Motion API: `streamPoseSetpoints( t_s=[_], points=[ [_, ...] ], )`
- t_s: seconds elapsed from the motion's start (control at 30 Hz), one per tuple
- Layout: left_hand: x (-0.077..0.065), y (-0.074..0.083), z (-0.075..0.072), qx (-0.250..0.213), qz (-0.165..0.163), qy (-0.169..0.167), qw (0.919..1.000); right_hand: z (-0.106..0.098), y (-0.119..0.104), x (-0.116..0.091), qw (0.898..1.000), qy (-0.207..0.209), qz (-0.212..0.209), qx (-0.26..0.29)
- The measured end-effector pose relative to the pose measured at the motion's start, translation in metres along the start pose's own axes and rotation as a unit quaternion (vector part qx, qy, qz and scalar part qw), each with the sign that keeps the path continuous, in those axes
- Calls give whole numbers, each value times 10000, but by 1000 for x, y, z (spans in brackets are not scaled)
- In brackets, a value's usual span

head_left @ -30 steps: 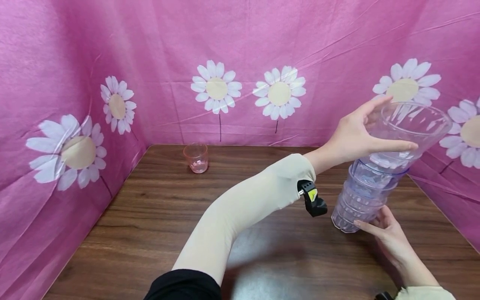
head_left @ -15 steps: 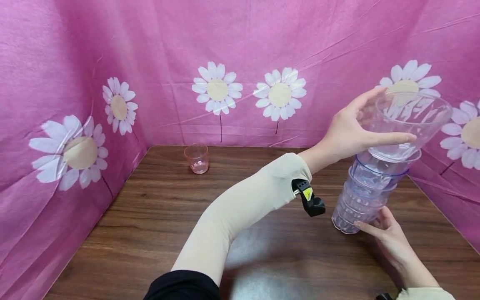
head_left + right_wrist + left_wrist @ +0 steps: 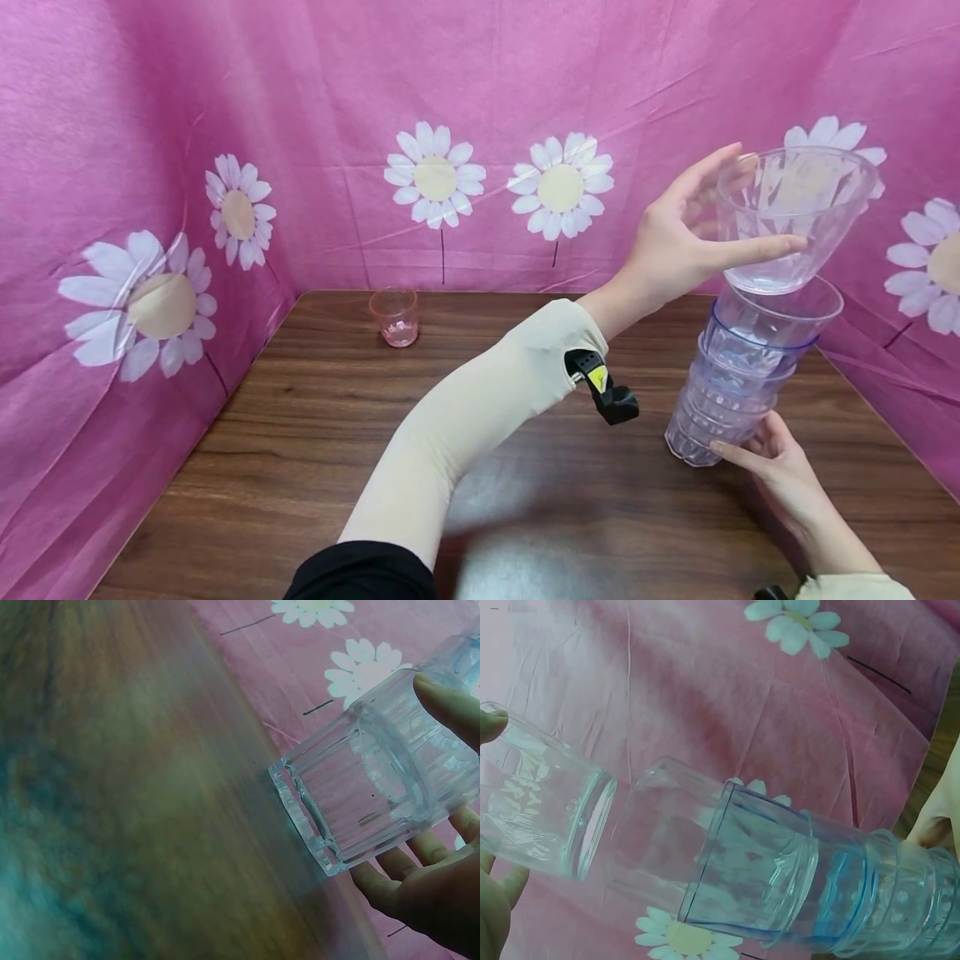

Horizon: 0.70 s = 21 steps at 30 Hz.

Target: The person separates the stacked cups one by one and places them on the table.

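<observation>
A clear plastic cup (image 3: 787, 225) is in my left hand (image 3: 671, 237), gripped between the thumb and the fingers around its side. Just below it rises a tall stack of nested clear cups (image 3: 738, 392), one with a blue-tinted rim. The left wrist view shows a small gap between the held cup (image 3: 547, 802) and the stack's top cup (image 3: 656, 825). My right hand (image 3: 787, 479) holds the stack low down, its thumb on the near side. In the right wrist view the bottom cup (image 3: 360, 787) has a ridged base; whether it touches the table I cannot tell.
A small pink-orange transparent cup (image 3: 395, 318) stands at the back left of the wooden table (image 3: 300, 467). A pink cloth (image 3: 330, 100) printed with daisies hangs around the back and sides.
My left hand has lifted the clear cup up and to the left, out of the top of the stack. The right hand and the stack have stayed in place.
</observation>
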<state>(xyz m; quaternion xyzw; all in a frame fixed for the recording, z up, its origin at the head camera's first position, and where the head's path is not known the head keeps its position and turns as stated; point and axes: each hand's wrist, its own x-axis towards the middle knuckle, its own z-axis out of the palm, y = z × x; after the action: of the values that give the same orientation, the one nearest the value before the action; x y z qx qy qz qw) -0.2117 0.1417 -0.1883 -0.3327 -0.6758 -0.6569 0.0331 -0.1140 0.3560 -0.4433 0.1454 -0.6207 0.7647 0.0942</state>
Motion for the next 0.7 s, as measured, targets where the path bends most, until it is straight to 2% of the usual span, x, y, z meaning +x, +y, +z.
streamPoseSetpoints(
  t_s=[0.2, 0.7],
  points=[
    [1, -3, -9, -218, 124, 49, 9997, -1, 1, 1, 9999, -69, -52, 82],
    [-4, -26, -36, -1031, 327, 206, 9939, -2, 3, 1, 9999, -72, -33, 108]
  ],
)
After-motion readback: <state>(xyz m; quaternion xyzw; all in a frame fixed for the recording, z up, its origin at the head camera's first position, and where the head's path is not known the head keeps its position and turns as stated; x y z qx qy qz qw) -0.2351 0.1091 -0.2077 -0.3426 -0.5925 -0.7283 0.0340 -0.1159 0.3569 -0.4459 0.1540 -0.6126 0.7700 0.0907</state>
